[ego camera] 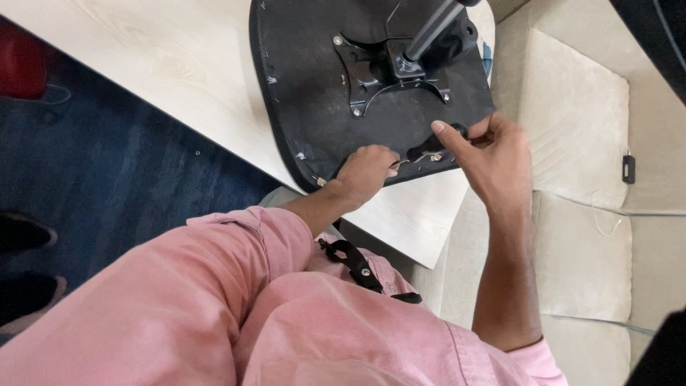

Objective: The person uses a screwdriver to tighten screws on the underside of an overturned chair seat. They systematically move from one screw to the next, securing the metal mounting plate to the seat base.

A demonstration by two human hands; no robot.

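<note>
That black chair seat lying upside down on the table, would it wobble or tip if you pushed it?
The chair seat probably stays stiff, since it looks like a flat board. Its near edge overhangs the table, and a pole sticks up, so it might tip.

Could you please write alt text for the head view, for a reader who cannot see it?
Two bare hands work at the near edge of an upturned black seat lying on a pale table. The left hand pinches something small and metallic; the right hand grips a black part. Pink sleeves fill the foreground.
</note>
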